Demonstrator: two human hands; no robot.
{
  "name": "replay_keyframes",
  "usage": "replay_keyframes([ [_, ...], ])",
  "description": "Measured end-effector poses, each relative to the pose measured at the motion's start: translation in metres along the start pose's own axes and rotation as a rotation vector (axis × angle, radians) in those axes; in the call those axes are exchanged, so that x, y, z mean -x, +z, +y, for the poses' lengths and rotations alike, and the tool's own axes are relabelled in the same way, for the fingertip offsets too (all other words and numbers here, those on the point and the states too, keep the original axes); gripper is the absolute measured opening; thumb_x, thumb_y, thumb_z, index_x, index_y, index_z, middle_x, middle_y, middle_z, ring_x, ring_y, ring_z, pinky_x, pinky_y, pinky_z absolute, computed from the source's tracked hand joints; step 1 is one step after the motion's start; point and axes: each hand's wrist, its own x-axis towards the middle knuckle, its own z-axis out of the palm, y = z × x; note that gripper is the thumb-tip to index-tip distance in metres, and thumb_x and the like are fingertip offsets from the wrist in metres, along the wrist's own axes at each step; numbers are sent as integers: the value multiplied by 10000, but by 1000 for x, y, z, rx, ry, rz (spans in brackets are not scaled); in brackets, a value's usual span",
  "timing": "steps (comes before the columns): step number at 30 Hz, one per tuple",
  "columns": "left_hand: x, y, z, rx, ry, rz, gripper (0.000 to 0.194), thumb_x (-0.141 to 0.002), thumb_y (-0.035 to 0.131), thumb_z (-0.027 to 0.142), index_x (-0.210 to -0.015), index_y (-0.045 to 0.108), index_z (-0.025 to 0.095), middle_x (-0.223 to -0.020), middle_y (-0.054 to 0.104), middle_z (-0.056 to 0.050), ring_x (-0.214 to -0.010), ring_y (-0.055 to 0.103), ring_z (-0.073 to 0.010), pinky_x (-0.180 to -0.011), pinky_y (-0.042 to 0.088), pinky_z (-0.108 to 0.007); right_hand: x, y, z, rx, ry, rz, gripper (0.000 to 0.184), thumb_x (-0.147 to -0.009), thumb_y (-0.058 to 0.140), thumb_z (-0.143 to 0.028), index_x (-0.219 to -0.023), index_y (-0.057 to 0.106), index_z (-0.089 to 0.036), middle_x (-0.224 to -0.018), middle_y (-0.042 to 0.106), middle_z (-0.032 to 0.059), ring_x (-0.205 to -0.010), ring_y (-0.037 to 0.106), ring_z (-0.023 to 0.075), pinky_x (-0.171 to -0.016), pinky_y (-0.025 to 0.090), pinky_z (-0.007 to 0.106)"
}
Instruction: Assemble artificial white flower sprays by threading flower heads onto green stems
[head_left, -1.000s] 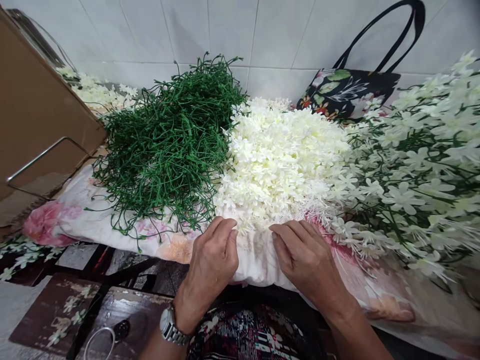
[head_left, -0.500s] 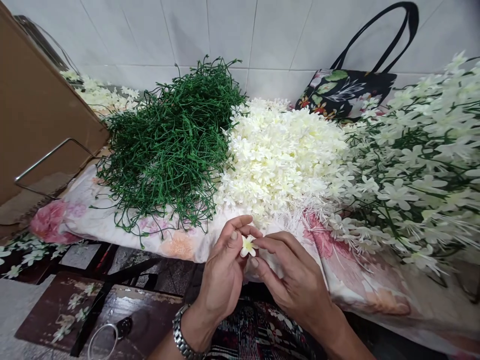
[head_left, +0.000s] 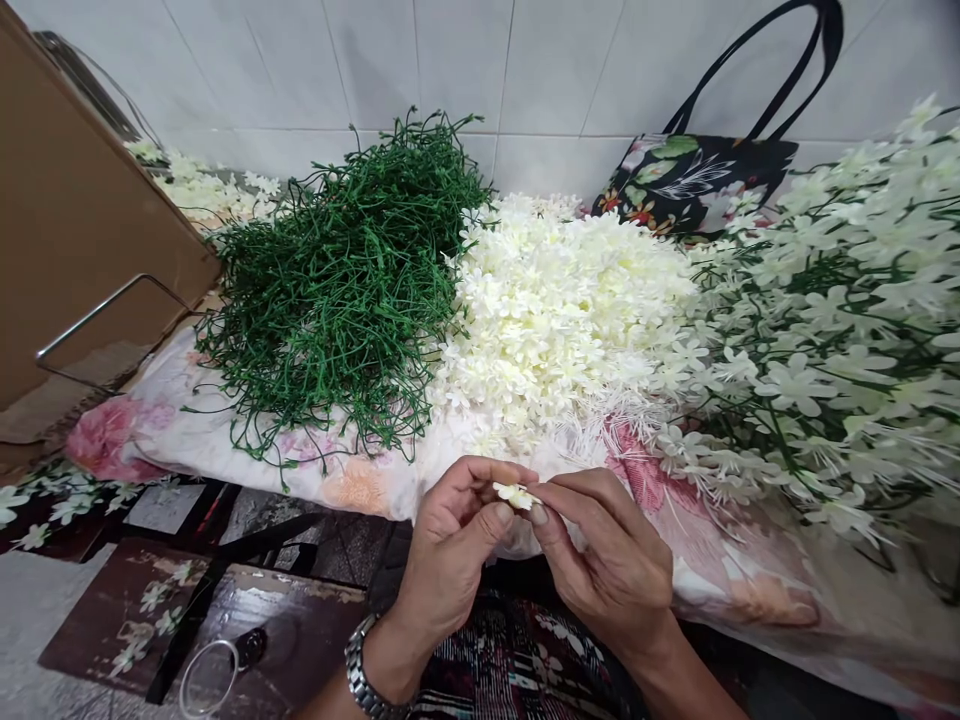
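A small cream-white artificial flower (head_left: pixel 514 495) is pinched between my two hands, in front of the table's near edge. My left hand (head_left: pixel 461 545) has its thumb and fingers closed on the flower's left side. From the other side, the thumb and fingertips of my right hand (head_left: pixel 611 545) hold its right edge. Just beyond lies a heap of loose white flower heads (head_left: pixel 570 300). Left of that heap is a tangled pile of green plastic stems (head_left: pixel 352 280). On the right, finished-looking sprays of white flowers on green stems (head_left: pixel 825 370) are piled high.
A flowered cloth (head_left: pixel 442 450) covers the work surface. A cardboard box (head_left: pixel 90 230) stands at the left, with a bent metal rod (head_left: pixel 94 315) before it. Against the tiled wall leans a black floral bag (head_left: pixel 697 185). Below left is a dark wooden stool (head_left: pixel 277 610).
Both hands have drawn back from the flower heap's front edge and come together. A white flower now shows between them, and it has tilted from facing me to nearly edge-on.
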Motion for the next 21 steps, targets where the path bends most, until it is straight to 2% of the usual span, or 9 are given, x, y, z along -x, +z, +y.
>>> replay_keyframes([
  [3, -1, -2, -1, -44, 32, 45, 117, -700, 741, 247, -779, 696, 174, -823, 674, -25, -743, 580, -122, -670, 468, -198, 0, -1, 0, -13, -23, -28, 200, -783, 578, -58, -950, 616, -160, -765, 610, 50, -681, 568, 141, -579, 484, 275],
  [8, -1, -9, 2, -165, 15, -4, 119, -746, 688, 246, -840, 713, 177, -711, 613, -3, -584, 496, -83, -532, 420, -168, -4, -6, -1, -112, -5, -117, 175, -804, 544, -100, -957, 606, -159, -780, 603, 55, -693, 568, 139, -579, 504, 272],
  [15, 1, -12, 5, -287, 59, -91, 239, -804, 590, 157, -984, 723, 243, -893, 659, -29, -727, 540, -114, -588, 436, -176, -6, -10, -2, -274, 74, -199, 122, -803, 566, -85, -895, 620, -145, -808, 607, 50, -761, 598, 114, -639, 522, 225],
  [21, 1, -15, 10, -323, 42, -212, 295, -800, 639, 246, -1089, 690, 279, -979, 616, -48, -827, 543, -147, -710, 455, -237, -5, -9, 0, -357, 151, -210, 61, -823, 594, -134, -864, 635, -153, -792, 599, 36, -742, 598, 95, -636, 511, 196],
])
